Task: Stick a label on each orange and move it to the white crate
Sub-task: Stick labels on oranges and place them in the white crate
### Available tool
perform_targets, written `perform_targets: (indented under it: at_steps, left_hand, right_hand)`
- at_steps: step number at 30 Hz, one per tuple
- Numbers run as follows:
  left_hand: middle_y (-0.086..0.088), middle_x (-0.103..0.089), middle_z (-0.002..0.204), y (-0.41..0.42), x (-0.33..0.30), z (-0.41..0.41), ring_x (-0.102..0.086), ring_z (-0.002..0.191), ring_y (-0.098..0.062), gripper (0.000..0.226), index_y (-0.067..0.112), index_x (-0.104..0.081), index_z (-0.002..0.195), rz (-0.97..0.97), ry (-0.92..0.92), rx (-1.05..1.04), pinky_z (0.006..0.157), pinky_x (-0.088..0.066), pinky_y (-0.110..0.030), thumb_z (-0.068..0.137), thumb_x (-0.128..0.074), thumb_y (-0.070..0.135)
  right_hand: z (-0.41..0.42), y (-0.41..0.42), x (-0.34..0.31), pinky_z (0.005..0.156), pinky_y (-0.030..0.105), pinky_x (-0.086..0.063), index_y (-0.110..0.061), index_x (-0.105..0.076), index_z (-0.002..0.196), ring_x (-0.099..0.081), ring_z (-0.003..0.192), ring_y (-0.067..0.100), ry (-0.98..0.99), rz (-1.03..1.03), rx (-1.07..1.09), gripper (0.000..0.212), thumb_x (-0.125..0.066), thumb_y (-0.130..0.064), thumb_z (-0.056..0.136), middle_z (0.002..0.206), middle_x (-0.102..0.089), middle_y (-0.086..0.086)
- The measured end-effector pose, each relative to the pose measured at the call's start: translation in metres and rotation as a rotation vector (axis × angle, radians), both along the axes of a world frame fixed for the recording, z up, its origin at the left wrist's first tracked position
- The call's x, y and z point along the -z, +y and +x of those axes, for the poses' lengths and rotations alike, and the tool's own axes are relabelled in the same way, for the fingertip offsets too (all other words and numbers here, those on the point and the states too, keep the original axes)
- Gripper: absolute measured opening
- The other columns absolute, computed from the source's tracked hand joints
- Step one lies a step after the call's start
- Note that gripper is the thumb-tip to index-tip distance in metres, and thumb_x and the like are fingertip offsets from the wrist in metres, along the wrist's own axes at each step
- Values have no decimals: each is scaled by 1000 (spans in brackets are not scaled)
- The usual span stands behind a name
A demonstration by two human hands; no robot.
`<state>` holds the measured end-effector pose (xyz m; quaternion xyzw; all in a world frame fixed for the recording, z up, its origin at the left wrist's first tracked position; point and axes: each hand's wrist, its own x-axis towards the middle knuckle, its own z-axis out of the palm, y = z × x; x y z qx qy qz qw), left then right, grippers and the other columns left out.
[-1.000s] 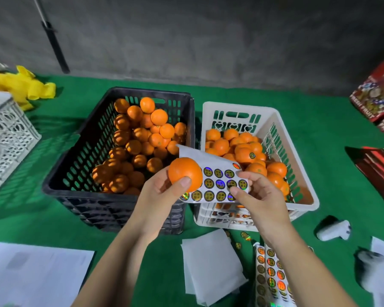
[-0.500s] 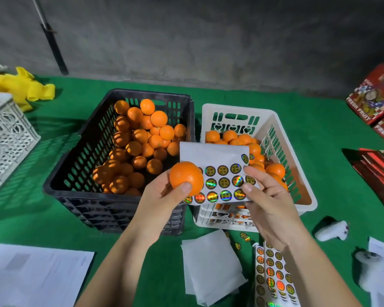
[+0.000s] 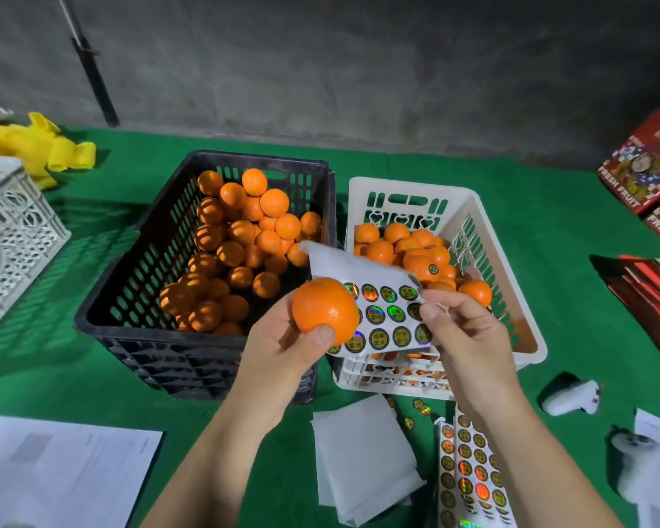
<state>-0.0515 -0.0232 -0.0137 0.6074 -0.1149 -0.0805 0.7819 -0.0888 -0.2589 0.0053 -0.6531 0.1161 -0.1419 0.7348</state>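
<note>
The left hand gripped the orange, just left of the label sheet, whose right edge the right hand pinched; the white crate lay directly beyond both.

Both bare forearms reach up from the lower edge of the view, converging toward the middle. The left hand is raised with its palm turned partly up and toward the right, its fingers curled behind an orange and its thumb pressed flat against the near lower side of the fruit. The right hand is held at about the same height, just beside the left, back facing the camera, wrist bent slightly inward. Its thumb and forefinger pinch the right edge of a sticker sheet, the other fingers curled loosely underneath.
</note>
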Motion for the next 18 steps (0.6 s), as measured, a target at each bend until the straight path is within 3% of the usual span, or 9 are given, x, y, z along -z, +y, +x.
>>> perform_targets:
  at_steps: [4, 9, 11, 13, 15, 18]
  left_hand:
    - [-1, -76, 118, 1, -3, -2, -72, 113, -26, 49, 42, -73, 124, -28, -72, -55, 94, -57, -39, 75, -77, 39]
    - [5, -74, 122, -3, -10, -10, -72, 108, -17, 57, 44, -68, 131, -39, -171, -54, 86, -58, -26, 76, -78, 29]
    - [3, -72, 126, -3, -12, -11, -72, 110, -20, 62, 44, -65, 135, -9, -208, -48, 83, -59, -24, 76, -79, 29]
    - [2, -71, 127, -3, -13, -11, -72, 111, -22, 65, 46, -65, 134, 20, -222, -41, 81, -59, -23, 73, -80, 30]
    - [1, -71, 127, -2, -13, -11, -71, 112, -22, 65, 47, -65, 133, 32, -228, -28, 81, -59, -22, 73, -81, 28]
    - [1, -71, 128, -1, -12, -12, -71, 113, -22, 64, 49, -64, 132, 59, -225, -29, 82, -58, -21, 73, -81, 32]
  right_hand:
    - [-2, -7, -3, 73, 22, -57, -30, -79, 109, -62, 79, 12, -1, -175, -90, 33, -84, -30, 77, 85, -63, 2]
    - [2, -1, -8, 84, 38, -65, -24, -69, 118, -74, 104, 21, 26, -202, -102, 33, -80, -22, 87, 101, -78, 2]
    - [2, 2, -11, 88, 34, -64, -18, -71, 121, -75, 107, 22, 36, -78, -105, 38, -80, -27, 86, 110, -79, 5]
    - [2, 4, -16, 82, 32, -64, -14, -73, 120, -76, 107, 26, 32, 112, -147, 42, -80, -27, 81, 116, -78, 12]
    - [1, 4, -21, 77, 30, -64, -16, -79, 114, -77, 105, 26, 21, 204, -172, 30, -76, -17, 85, 118, -77, 14]
    - [0, -1, -25, 86, 43, -64, -8, -75, 123, -73, 114, 35, 50, 269, -228, 33, -74, -11, 90, 127, -73, 21]
